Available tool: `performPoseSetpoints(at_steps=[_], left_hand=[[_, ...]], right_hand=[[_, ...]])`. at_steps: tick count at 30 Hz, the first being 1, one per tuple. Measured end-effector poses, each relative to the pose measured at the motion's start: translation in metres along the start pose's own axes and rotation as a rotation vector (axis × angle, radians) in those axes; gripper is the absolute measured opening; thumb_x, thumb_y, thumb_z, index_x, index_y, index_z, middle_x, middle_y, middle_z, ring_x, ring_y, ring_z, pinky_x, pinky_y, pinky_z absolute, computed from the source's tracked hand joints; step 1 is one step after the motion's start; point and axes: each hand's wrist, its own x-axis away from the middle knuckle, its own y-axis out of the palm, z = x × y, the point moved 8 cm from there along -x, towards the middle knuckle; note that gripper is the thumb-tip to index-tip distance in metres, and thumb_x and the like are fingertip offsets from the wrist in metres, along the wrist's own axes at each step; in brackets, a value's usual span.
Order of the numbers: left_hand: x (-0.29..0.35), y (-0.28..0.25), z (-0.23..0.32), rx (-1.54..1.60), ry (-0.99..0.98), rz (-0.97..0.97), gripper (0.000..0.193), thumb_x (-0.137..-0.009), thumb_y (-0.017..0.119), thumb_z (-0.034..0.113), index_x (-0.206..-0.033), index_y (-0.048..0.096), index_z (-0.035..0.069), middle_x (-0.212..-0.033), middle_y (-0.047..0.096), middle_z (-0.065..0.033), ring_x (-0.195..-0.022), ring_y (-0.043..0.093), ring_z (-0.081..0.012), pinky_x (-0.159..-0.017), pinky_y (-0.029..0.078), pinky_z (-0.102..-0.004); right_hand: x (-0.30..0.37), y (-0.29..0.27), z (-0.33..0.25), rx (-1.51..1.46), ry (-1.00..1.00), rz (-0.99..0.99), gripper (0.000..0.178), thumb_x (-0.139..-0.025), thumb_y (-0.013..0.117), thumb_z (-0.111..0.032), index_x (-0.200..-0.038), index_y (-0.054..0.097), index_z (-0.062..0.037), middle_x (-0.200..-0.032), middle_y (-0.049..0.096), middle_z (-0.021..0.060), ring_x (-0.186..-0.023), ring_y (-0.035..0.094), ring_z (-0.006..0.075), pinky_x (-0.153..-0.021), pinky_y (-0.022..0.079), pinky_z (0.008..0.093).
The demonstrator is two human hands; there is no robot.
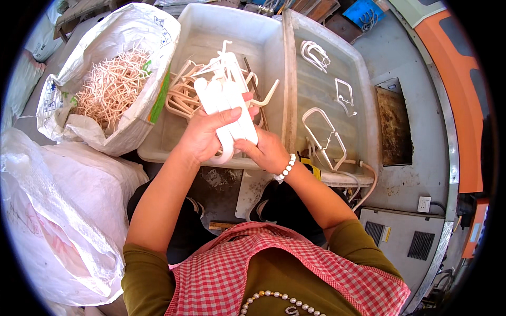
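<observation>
Left hand (204,131) and right hand (268,150) close fingers round white pieces (226,100) at twelve o'clock, partly hiding tan loops (182,97) in a tub (216,26). A sack (150,26) stands at ten, a second tub (289,84) at two.

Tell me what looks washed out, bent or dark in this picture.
In the head view, glare bleaches the white plastic pieces between the left hand and right hand, hiding surface detail; also in the head view, the orange machine bows along the right rim, and the corners go black.
</observation>
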Motion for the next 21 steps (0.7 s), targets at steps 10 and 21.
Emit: performPoseSetpoints(at_steps=[10,21], left_hand=[[0.007,-0.005,-0.010,-0.409,-0.069,0.049,0.037,-0.087,0.060,0.008,-0.120,0.049,-0.005,-0.106,0.064,-0.0161,-0.100,0.063,-0.0247,-0.089,0.050,-0.0367],[0.018,0.007,-0.031,-1.198,0.073,-0.204,0.035,-0.087,0.063,0.024,-0.113,0.056,0.002,-0.089,0.065,-0.0098,-0.081,0.063,-0.0200,-0.075,0.049,-0.0346]], right_hand=[[-0.024,-0.037,0.064,-0.668,0.280,0.071,0.050,-0.094,0.045,-0.050,-0.103,0.060,-0.0039,-0.088,0.065,0.0061,-0.075,0.059,0.0150,-0.069,0.047,0.0288],[-0.046,-0.062,0.049,-1.148,0.319,0.165,0.026,-0.093,0.055,-0.031,-0.096,0.062,-0.0066,-0.078,0.064,0.0020,-0.063,0.055,0.0070,-0.051,0.037,0.0199]])
